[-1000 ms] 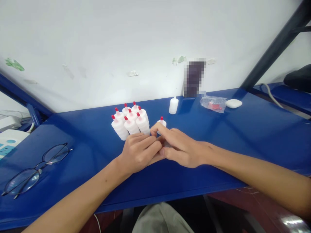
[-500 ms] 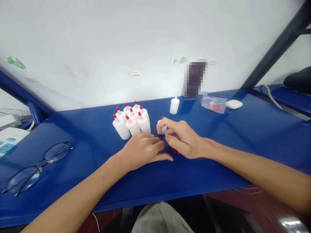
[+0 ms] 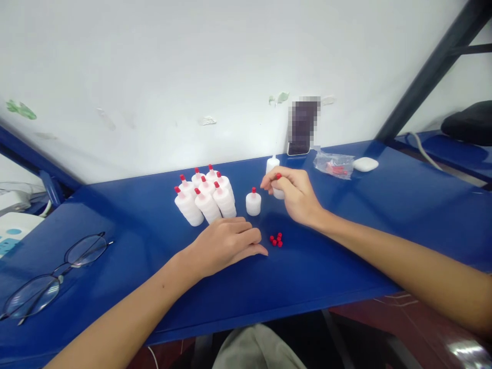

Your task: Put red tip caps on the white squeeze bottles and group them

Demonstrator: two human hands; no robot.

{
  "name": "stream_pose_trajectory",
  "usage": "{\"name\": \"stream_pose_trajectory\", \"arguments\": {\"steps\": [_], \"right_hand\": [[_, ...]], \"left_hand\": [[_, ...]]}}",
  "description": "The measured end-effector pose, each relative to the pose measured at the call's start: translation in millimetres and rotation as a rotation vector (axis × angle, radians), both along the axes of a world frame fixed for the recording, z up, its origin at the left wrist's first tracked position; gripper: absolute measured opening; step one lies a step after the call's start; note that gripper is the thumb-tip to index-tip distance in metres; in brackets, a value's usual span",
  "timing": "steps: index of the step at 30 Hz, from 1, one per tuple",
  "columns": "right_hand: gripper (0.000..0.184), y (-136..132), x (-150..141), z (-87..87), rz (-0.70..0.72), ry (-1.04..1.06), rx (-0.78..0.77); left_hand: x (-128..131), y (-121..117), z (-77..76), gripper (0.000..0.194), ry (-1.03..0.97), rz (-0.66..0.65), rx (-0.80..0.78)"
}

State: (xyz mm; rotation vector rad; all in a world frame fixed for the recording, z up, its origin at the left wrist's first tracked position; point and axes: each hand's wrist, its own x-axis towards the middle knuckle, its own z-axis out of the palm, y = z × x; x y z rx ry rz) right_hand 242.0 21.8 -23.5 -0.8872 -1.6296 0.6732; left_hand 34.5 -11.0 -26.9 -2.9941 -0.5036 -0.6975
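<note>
My right hand [image 3: 294, 192] has its thumb and fingers wrapped round a small white squeeze bottle [image 3: 278, 193] with a red cap. Just left of it a red-capped white bottle [image 3: 253, 204] stands upright by itself. Behind the hand is a white bottle [image 3: 272, 163] showing a bare pale nozzle, its lower part hidden. Palm down near the table's middle, my left hand [image 3: 226, 243] holds nothing visible; its fingers are loosely bent and its thumb stretches right. Several loose red caps [image 3: 274, 242] lie off that thumb. A cluster of red-capped white bottles [image 3: 205, 197] stands beyond my left hand.
A clear bag [image 3: 334, 165] with red pieces lies at the back right beside a white rounded case [image 3: 365, 164]. A phone [image 3: 302, 128], partly blurred, leans on the wall. Eyeglasses [image 3: 57, 277] rest on the blue table [image 3: 326, 277] at left.
My right hand has moved away from my left, up and rightward, with a capped bottle now showing in it. The loose red caps have come into full view. My left hand has barely moved.
</note>
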Motion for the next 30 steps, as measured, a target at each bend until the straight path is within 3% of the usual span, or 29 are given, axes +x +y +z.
{"name": "stream_pose_trajectory", "arguments": {"steps": [5,9,14,22,25,30], "right_hand": [[0.031,1.5,-1.6,-1.9,-0.034,0.011,-0.012],[0.044,0.6,-0.6,-4.6,-0.048,-0.179,0.083],[0.039,0.7,-2.0,-5.0,-0.009,-0.386,0.198],[0.04,3.3,-5.8,-4.3,-0.049,-0.584,0.13],[0.04,4.9,-6.5,-3.5,-0.05,-0.615,0.125],[0.04,5.1,-10.4,-0.3,-0.058,-0.642,0.127]], "left_hand": [[0.9,-0.4,-0.1,0.021,-0.04,-0.031,-0.039],[0.1,-0.5,-1.9,0.016,-0.065,-0.038,-0.05],[0.8,-1.3,-3.1,0.019,-0.038,-0.026,-0.033],[1.4,0.4,-5.8,0.017,-0.135,-0.033,-0.03],[1.4,1.2,-5.7,0.011,-0.173,-0.022,0.002],[4.1,0.5,-4.2,0.016,-0.22,-0.014,0.082]]}}
